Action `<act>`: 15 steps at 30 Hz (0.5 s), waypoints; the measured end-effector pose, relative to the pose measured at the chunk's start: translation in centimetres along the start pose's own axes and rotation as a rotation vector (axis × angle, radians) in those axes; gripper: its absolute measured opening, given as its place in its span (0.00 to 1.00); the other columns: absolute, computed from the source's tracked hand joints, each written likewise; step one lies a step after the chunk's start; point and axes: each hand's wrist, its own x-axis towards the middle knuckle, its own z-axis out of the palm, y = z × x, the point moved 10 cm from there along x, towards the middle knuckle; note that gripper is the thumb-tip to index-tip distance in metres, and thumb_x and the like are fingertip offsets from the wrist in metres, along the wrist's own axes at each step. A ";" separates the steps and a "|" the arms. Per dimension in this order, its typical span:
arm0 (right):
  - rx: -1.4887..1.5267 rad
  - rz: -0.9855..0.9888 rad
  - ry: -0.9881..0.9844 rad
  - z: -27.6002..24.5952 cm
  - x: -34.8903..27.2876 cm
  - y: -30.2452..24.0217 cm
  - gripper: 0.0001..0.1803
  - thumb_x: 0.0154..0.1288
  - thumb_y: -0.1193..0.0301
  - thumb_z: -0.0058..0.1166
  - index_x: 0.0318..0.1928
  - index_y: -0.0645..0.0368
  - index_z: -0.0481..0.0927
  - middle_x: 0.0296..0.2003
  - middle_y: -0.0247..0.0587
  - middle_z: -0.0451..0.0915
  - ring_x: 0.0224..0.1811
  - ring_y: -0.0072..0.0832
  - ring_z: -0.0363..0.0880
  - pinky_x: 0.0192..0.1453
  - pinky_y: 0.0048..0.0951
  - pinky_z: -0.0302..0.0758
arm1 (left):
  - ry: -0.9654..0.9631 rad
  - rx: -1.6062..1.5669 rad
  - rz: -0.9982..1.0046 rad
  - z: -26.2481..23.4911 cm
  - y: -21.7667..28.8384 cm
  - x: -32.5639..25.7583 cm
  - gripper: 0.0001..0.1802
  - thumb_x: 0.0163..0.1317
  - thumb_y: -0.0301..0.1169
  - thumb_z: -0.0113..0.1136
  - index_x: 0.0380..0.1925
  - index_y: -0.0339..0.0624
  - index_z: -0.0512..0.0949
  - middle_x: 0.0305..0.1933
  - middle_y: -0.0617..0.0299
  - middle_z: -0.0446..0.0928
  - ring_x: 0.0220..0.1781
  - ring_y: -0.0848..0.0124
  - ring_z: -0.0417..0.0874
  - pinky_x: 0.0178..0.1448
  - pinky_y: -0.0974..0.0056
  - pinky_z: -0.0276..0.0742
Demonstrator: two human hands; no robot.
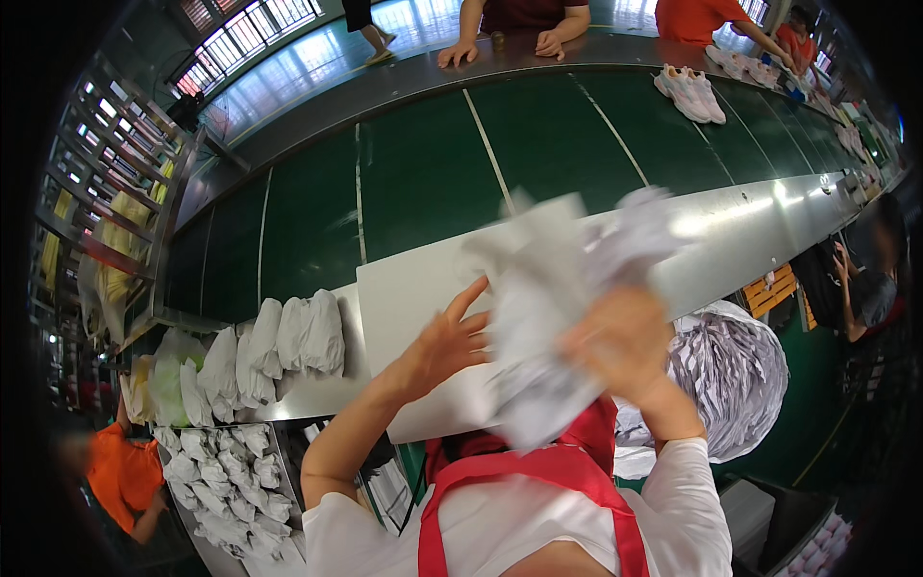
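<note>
My right hand (620,341), smeared by motion, grips crumpled whitish-grey sheets of thin wrapping paper (534,322) in front of my chest. The paper is blurred, and whether anything lies inside it I cannot tell. Just to the left of the paper, my left hand (447,341) has its fingers spread and holds nothing. Beneath both hands lies a flat white board (413,279) on the metal ledge of the conveyor. A large round bundle of similar thin paper (731,375) stands beside my right arm.
Paper-wrapped bundles (312,332) stand in a row on the ledge at left, with more wrapped bundles (226,481) below. White shoes (690,93) sit on the green conveyor belt (413,163). Across it, a person's hands (500,48) rest on the far edge. Other people work at both sides.
</note>
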 end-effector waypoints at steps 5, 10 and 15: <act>0.306 -0.102 -0.224 6.3 -2.3 -7.2 0.15 0.48 0.72 0.55 0.41 0.52 0.79 0.24 0.29 0.68 0.25 0.23 0.71 0.28 0.24 0.68 | -0.073 0.042 -0.039 1.0 0.4 2.8 0.41 0.57 0.52 0.50 0.66 0.43 0.55 0.63 0.54 0.65 0.62 0.64 0.68 0.63 0.64 0.62; 0.766 -0.123 -0.583 9.1 -3.6 -8.7 0.13 0.51 0.73 0.51 0.41 0.57 0.75 0.23 0.34 0.70 0.27 0.27 0.76 0.28 0.28 0.72 | -0.255 0.439 0.100 5.7 3.1 3.9 0.37 0.52 0.47 0.63 0.57 0.36 0.67 0.40 0.56 0.80 0.46 0.73 0.77 0.54 0.66 0.69; 0.776 0.011 -0.485 7.8 -2.2 -5.5 0.17 0.53 0.70 0.54 0.45 0.59 0.75 0.24 0.32 0.71 0.28 0.30 0.76 0.32 0.31 0.74 | 0.049 0.398 0.040 3.3 2.7 4.8 0.15 0.65 0.37 0.54 0.27 0.36 0.74 0.19 0.68 0.69 0.20 0.81 0.67 0.26 0.74 0.63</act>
